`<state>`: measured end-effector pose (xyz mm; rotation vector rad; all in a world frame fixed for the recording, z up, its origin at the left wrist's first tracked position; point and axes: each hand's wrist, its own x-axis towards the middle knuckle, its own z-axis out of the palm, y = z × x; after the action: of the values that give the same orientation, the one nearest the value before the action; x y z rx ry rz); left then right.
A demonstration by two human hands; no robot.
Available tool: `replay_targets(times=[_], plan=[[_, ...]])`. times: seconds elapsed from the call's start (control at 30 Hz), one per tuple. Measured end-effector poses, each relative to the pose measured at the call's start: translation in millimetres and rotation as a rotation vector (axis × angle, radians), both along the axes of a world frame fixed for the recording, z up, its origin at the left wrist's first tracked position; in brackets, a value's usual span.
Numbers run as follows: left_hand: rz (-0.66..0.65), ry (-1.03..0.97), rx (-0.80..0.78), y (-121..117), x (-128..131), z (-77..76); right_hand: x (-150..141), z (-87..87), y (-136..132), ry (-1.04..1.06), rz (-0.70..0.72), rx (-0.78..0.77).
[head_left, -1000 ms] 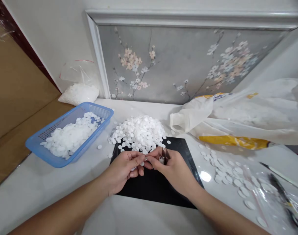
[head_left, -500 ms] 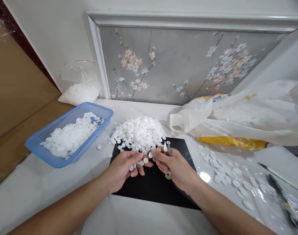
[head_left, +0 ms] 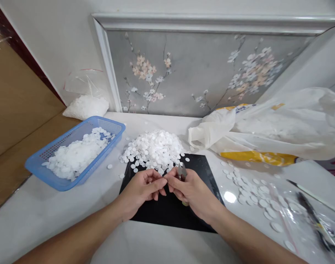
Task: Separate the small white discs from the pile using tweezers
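Note:
Over the black mat (head_left: 156, 214), my two hands meet at the fingertips. My left hand (head_left: 145, 189) is closed; half a second ago small white discs lay along its fingers, and now the curled fingers hide them. In my right hand (head_left: 190, 189) a pair of thread snips (head_left: 181, 171) is tucked against the palm, blades pointing up and away. Its thumb and index finger pinch close to the left thumb, but what lies between them is too small to make out. Just beyond the hands rises a heap of white discs (head_left: 157, 148), partly on the mat.
At the left stands a blue basket (head_left: 53, 183) holding more discs, with a clear bag of white pieces (head_left: 86, 106) behind it. A white and yellow plastic bag (head_left: 266, 135) lies at the right. Nearer are scattered discs (head_left: 250, 192), a thin pointed tool (head_left: 313, 198) and clear plastic packaging (head_left: 291, 223).
My left fingers have curled in, covering the discs that showed on them. Both hands have come together at the fingertips, and the snips have turned slightly, showing both blades.

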<state>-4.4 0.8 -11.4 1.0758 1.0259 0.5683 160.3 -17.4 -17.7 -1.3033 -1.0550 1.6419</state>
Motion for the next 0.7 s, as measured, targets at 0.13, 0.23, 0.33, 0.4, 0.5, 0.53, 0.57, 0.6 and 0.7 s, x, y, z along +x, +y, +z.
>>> replay_targets(times=[0.13,0.23,0.33,0.4,0.5,0.53,0.57,0.6,0.7], plan=[[-0.026,0.045,0.099,-1.7,0.2,1.0,-3.0,0.1,-2.5,-0.003,-0.013,0.004],[-0.035,0.054,0.118,-1.7,0.2,2.4,-2.3,0.4,-0.6,0.061,-0.035,-0.002],[-0.030,0.035,0.097,-1.3,-0.3,2.6,-1.7,1.4,0.7,0.109,-0.046,0.001],[-0.039,0.037,0.118,-1.0,-0.8,1.8,-1.9,1.9,0.4,0.092,-0.036,-0.003],[-0.061,0.063,0.157,-0.3,-1.0,0.8,-3.2,1.0,-0.8,0.050,-0.013,0.007],[-0.059,0.070,0.151,0.1,-0.9,0.8,-3.5,0.8,-1.0,0.045,-0.010,0.017],[-0.051,0.076,0.137,0.5,-0.8,1.1,-3.5,1.1,-1.1,0.042,-0.012,0.030],[-0.038,0.083,0.122,1.0,-0.7,1.5,-2.7,2.2,-0.8,0.037,-0.013,0.040],[0.012,0.090,0.083,2.9,-2.0,3.6,9.1,11.5,1.3,-0.113,0.026,0.093]])
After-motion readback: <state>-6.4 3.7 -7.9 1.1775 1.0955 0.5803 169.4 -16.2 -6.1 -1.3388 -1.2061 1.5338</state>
